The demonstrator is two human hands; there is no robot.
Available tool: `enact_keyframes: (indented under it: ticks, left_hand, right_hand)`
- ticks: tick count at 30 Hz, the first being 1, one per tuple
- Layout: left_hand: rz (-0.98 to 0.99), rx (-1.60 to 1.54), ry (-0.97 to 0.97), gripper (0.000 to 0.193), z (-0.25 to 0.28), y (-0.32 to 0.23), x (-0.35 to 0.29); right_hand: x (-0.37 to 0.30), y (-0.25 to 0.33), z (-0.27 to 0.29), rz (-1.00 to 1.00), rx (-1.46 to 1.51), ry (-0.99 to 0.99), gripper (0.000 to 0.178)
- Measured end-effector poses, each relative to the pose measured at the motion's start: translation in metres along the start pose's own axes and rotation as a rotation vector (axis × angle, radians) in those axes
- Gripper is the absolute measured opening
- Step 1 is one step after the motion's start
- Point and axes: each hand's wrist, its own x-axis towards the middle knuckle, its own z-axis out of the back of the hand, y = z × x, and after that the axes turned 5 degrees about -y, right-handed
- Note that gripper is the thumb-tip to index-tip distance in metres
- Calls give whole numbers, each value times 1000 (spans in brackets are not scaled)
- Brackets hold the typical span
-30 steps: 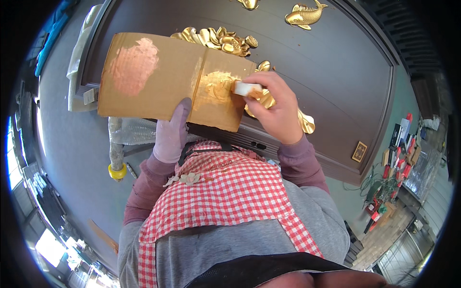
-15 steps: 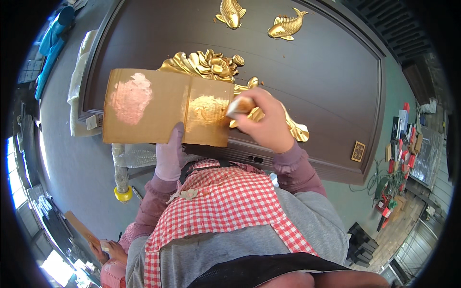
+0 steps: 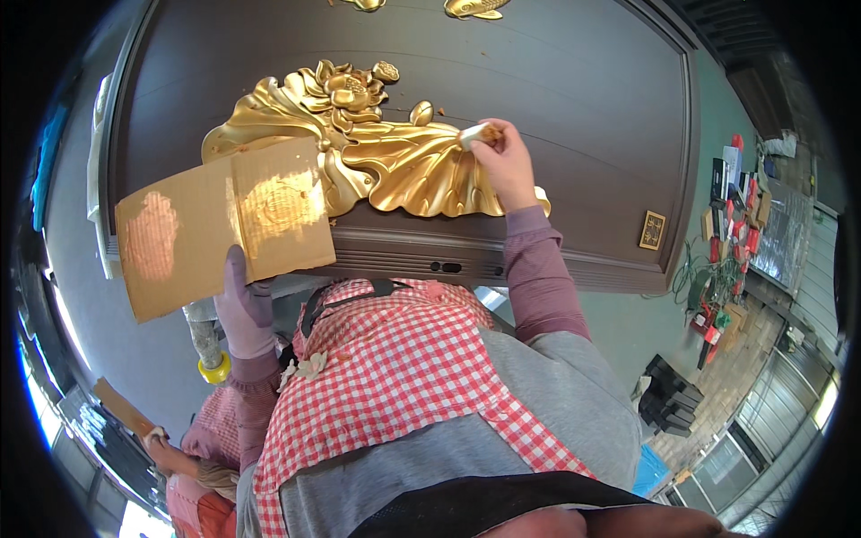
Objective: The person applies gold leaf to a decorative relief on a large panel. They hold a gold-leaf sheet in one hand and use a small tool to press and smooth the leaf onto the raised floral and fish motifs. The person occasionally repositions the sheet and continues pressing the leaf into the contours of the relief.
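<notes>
My gloved left hand [image 3: 242, 300] grips the lower edge of a piece of cardboard [image 3: 202, 247], its thumb on the face. The cardboard carries a pinkish copper paint patch and a shiny gold one. My bare right hand [image 3: 508, 175] pinches a small white wad with brown stains [image 3: 479, 135], whose exact kind I cannot make out. This wad is at the upper right edge of a gold lotus-leaf relief [image 3: 421, 170]; whether they touch is unclear. The relief, with a flower and bud, lies on a dark brown panel [image 3: 574, 125]. The cardboard hides its lower left part.
Gold fish figures [image 3: 473, 8] lie on the panel's far part, and a small gold plaque [image 3: 652, 230] at its right. Tools and cables [image 3: 731, 224] are heaped on the right. At lower left, another person's hand [image 3: 161, 448] holds a brown board [image 3: 123, 405].
The cardboard has moved left and tilted, uncovering more of the gold leaf. My right hand has gone from beside the cardboard's gold patch to the leaf, still pinching the wad.
</notes>
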Motion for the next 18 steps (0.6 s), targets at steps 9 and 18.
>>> enact_keyframes:
  ticks: [9, 18]
  left_hand:
    - [13, 78, 37, 51, 0, 1, -1]
    - [-97, 114, 33, 54, -4, 1, 4]
  right_hand:
    - [25, 2, -46, 265, -477, 12, 33]
    - [32, 21, -57, 367, -791, 93, 31]
